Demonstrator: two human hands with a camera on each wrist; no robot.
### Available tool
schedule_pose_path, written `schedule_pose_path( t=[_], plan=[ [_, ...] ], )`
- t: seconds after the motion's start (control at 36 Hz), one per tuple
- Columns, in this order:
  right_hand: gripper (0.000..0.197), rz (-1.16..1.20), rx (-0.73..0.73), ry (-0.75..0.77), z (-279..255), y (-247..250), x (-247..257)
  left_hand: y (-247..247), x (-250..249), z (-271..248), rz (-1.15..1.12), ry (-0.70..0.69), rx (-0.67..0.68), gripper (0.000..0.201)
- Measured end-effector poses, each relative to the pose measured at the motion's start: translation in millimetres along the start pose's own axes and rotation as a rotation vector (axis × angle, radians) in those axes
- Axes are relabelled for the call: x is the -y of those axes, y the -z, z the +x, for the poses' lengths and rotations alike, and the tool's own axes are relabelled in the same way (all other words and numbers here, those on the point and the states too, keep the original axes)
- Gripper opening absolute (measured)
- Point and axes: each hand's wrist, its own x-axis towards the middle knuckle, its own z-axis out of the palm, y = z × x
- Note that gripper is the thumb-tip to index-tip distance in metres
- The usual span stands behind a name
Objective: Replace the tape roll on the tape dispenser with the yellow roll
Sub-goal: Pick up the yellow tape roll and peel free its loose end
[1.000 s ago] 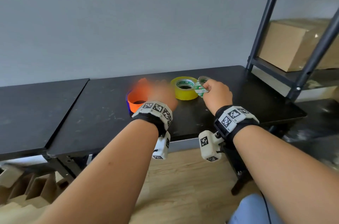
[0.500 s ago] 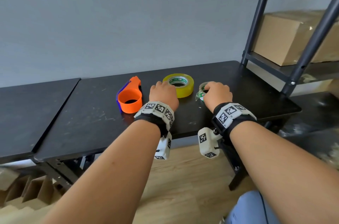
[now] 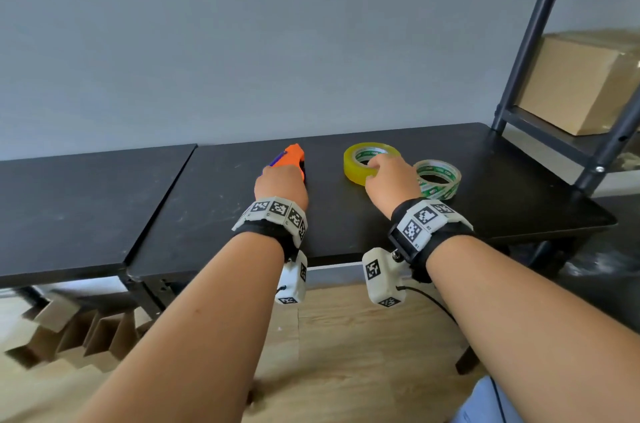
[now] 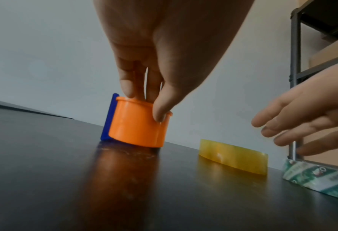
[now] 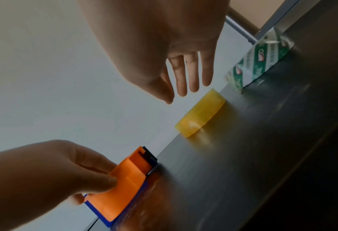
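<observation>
The orange and blue tape dispenser (image 3: 293, 155) stands on the black table (image 3: 207, 215) with no roll on its drum. My left hand (image 3: 280, 182) grips the drum (image 4: 138, 126), thumb (image 4: 160, 114) outside the rim and fingers inside. The yellow roll (image 3: 356, 168) lies flat to its right. My right hand (image 3: 389, 178) hovers over the roll's near edge, fingers (image 5: 191, 75) straight and spread, holding nothing. The yellow roll (image 5: 199, 115) shows just beyond those fingertips. A clear roll with green print (image 3: 438, 180) lies flat right of the yellow one.
A dark metal shelf frame (image 3: 533, 31) rises at the table's right end, with a cardboard box (image 3: 581, 83) on its shelf. A second black table (image 3: 69, 208) adjoins on the left. A grey wall runs behind.
My right hand let go of the green-print roll, leaving it on the table, and moved left over the yellow roll. My left hand shifted left and took hold of the dispenser.
</observation>
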Motion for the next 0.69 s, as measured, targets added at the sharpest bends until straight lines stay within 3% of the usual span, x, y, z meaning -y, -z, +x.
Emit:
schedule_pose_path(
  t=[0.11, 0.19, 0.31, 0.39, 0.56, 0.69],
  plan=[
    [0.035, -0.005, 0.068, 0.011, -1.8, -6.9, 10.8, 12.9, 4.6, 2.7, -0.073, 0.01, 0.019, 0.037],
    [0.038, 0.016, 0.103, 0.02, 0.0, -14.3, 16.5, 31.2, 2.4, -1.9, -0.146, 0.095, 0.112, 0.015],
    [0.039, 0.05, 0.151, 0.038, 1.7, -22.1, 25.5, 31.3, 14.0, -0.7, -0.209, 0.045, -0.02, 0.026],
    [0.04, 0.088, 0.182, 0.043, 1.6, -28.7, 33.6, 27.6, 24.4, 9.9, -0.342, 0.103, -0.075, 0.029],
    [0.039, 0.097, 0.283, 0.072, -3.1, -42.1, 51.0, 26.2, 41.4, 15.1, -0.517, 0.154, -0.02, 0.032],
    [0.031, 0.094, 0.323, 0.14, -6.2, -52.2, 62.1, 18.8, 53.4, 18.9, -0.451, 0.22, -0.021, 0.038]
  ],
)
